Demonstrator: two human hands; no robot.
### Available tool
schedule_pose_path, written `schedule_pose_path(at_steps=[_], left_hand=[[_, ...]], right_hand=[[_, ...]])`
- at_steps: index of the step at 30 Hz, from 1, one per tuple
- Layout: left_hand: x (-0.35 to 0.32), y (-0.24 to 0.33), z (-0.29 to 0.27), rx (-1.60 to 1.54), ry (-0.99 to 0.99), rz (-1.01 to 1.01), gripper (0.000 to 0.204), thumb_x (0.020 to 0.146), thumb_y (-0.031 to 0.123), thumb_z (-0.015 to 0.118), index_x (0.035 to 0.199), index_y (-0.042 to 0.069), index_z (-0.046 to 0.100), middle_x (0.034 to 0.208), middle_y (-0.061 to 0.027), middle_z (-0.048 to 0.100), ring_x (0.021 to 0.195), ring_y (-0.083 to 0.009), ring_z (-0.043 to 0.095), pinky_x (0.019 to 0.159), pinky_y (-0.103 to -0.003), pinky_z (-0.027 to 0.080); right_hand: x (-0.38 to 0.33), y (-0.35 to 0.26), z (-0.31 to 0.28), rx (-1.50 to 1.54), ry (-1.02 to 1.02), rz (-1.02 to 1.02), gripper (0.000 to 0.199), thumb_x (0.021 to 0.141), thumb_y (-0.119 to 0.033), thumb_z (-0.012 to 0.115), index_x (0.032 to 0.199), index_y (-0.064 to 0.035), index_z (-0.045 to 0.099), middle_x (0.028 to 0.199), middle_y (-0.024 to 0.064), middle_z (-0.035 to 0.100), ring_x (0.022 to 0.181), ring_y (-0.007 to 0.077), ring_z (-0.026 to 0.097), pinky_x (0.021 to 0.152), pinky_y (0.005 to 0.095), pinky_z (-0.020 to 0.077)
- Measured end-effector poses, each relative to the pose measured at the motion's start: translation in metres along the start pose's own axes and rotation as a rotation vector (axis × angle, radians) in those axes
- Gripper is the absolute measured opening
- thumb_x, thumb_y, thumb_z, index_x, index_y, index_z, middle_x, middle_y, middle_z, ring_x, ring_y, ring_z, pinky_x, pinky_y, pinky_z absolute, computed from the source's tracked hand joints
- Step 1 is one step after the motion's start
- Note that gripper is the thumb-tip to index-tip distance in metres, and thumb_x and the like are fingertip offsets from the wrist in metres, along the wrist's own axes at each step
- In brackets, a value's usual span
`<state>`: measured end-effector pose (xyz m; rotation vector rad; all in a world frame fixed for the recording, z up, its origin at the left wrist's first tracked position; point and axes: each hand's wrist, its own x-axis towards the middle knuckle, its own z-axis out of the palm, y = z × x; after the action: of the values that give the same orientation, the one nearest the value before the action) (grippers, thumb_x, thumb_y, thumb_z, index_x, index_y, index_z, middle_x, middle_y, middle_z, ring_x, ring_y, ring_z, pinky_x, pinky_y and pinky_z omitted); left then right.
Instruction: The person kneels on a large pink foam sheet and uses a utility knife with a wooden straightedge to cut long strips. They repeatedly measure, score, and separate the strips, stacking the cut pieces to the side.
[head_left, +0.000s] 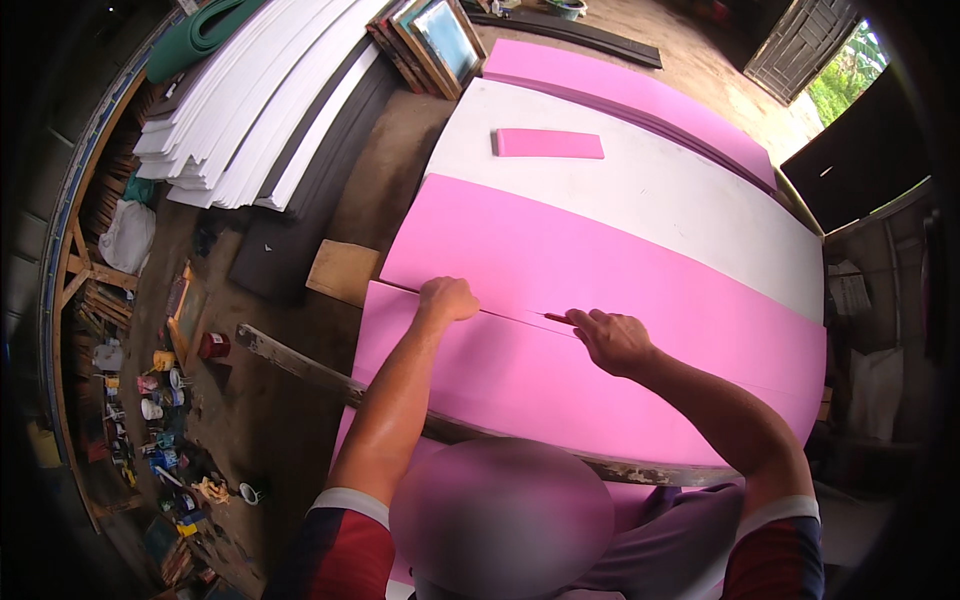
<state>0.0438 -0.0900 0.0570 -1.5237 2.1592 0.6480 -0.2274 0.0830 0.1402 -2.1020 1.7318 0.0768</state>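
Observation:
A large pink foam sheet (560,255) lies in front of me, with a thin cut line running across it from its left edge. My left hand (448,299) is closed at this line, its curled fingers at the edge of the sheet. Farther right along the same line, my right hand (612,342) grips a red-handled knife (560,319). Its thin blade points left and touches the sheet or sits just above it. Nearer my body, the pink part (500,375) on this side of the cut lies flat.
A worn wooden straightedge (300,358) crosses beneath my forearms. Beyond the sheet are a white sheet (640,190), a small pink strip (550,143) and stacked pink sheets (640,100). White sheets (260,95) pile up at the left, above paint pots (152,408).

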Motion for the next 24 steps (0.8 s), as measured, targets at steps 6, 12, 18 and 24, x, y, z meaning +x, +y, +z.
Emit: schedule_pose_path(at_steps=[6, 12, 18, 24], left_hand=[[-0.031, 0.011, 0.037, 0.011, 0.310, 0.163, 0.034, 0.090, 0.028, 0.057, 0.077, 0.004, 0.079, 0.081, -0.0191, 0.076, 0.083, -0.0361, 0.074, 0.083, -0.049, 0.050], [-0.057, 0.012, 0.032, -0.016, 0.486, 0.190, 0.033, 0.089, 0.026, 0.059, 0.071, 0.005, 0.076, 0.073, -0.0170, 0.073, 0.076, -0.0377, 0.070, 0.080, -0.051, 0.047], [-0.060, 0.010, 0.030, -0.009, 0.491, 0.192, 0.032, 0.089, 0.025, 0.059, 0.070, 0.006, 0.076, 0.072, -0.0171, 0.072, 0.076, -0.0373, 0.070, 0.080, -0.051, 0.047], [-0.061, 0.010, 0.034, -0.027, 0.495, 0.194, 0.030, 0.089, 0.024, 0.059, 0.072, 0.008, 0.078, 0.075, -0.0165, 0.074, 0.081, -0.0348, 0.071, 0.083, -0.049, 0.047]], right_hand=[[0.019, -0.020, 0.009, 0.018, -0.021, -0.060, 0.027, 0.107, -0.021, 0.049, 0.132, -0.0126, 0.054, 0.095, 0.0166, 0.069, 0.078, 0.0362, 0.072, 0.061, 0.0506, 0.0572], [0.023, -0.018, 0.029, -0.019, -0.035, -0.098, 0.032, 0.102, -0.013, 0.048, 0.134, -0.0106, 0.052, 0.096, 0.0163, 0.068, 0.079, 0.0352, 0.073, 0.061, 0.0497, 0.0575], [0.022, -0.014, 0.037, -0.047, -0.067, -0.095, 0.034, 0.100, -0.011, 0.050, 0.134, -0.0097, 0.051, 0.095, 0.0161, 0.068, 0.079, 0.0341, 0.073, 0.060, 0.0492, 0.0577], [-0.005, 0.020, 0.028, -0.147, -0.223, -0.011, 0.034, 0.099, -0.011, 0.053, 0.133, -0.0092, 0.052, 0.097, 0.0157, 0.070, 0.080, 0.0334, 0.075, 0.065, 0.0479, 0.0594]])
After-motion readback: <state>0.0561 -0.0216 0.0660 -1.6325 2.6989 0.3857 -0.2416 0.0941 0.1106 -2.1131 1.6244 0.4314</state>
